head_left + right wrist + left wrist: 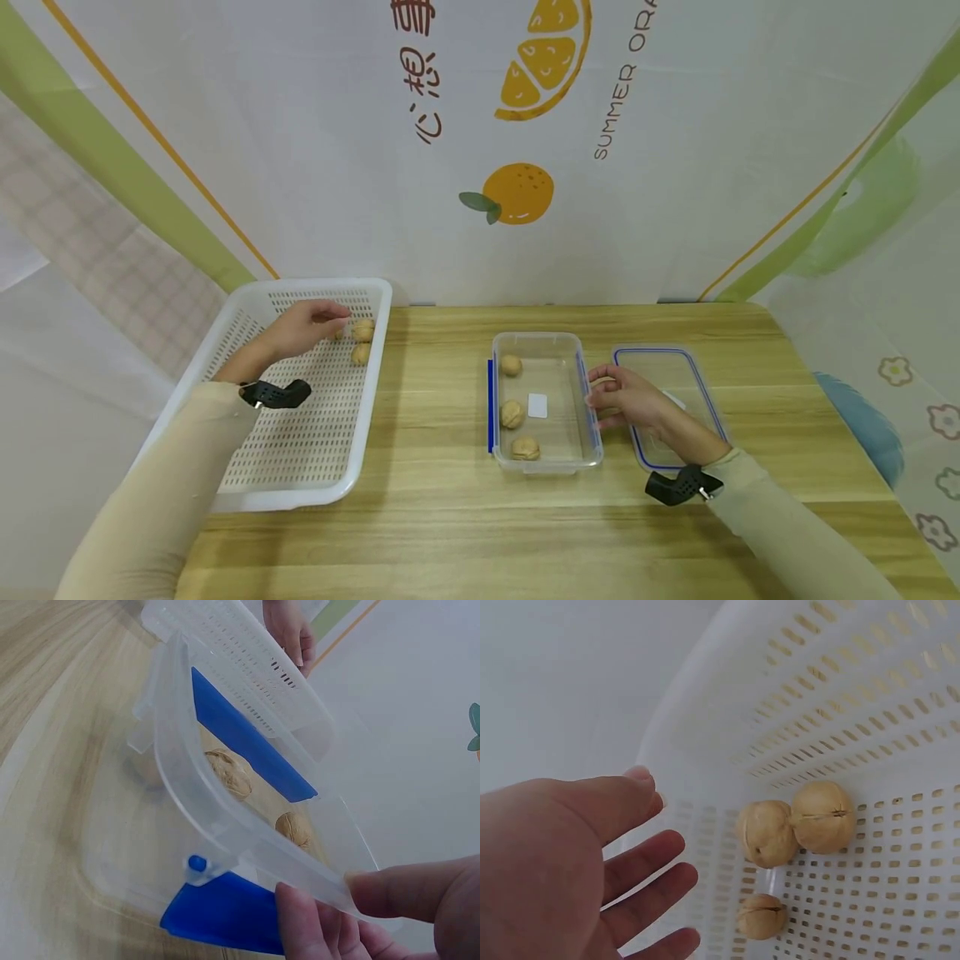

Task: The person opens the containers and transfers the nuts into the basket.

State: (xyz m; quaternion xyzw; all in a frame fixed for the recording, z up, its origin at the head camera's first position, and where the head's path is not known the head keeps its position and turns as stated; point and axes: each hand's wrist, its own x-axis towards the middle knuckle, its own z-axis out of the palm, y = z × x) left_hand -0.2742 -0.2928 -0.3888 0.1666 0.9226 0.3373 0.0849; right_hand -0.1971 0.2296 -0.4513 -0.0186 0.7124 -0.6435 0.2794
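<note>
My left hand [300, 327] hovers inside the white plastic basket [381, 367], its fingers extended with nothing between them. Close to its fingertips, three walnuts [823, 817] lie on the basket's slotted floor; in the head view one is partly hidden behind the hand. With thumb and fingers, my right hand [628, 402] pinches the right rim of a clear plastic food container [558, 450]. Three walnuts [512, 414] sit along the container's left side, apart from each other. The right wrist view shows the thumb over the rim and the fingers outside, beside a blue clip [225, 915].
A clear lid [660, 358] with a blue seal lies on the wooden table [442, 517], right of the container and partly under my right hand. Behind the table hangs a white cloth [330, 167] with printed oranges.
</note>
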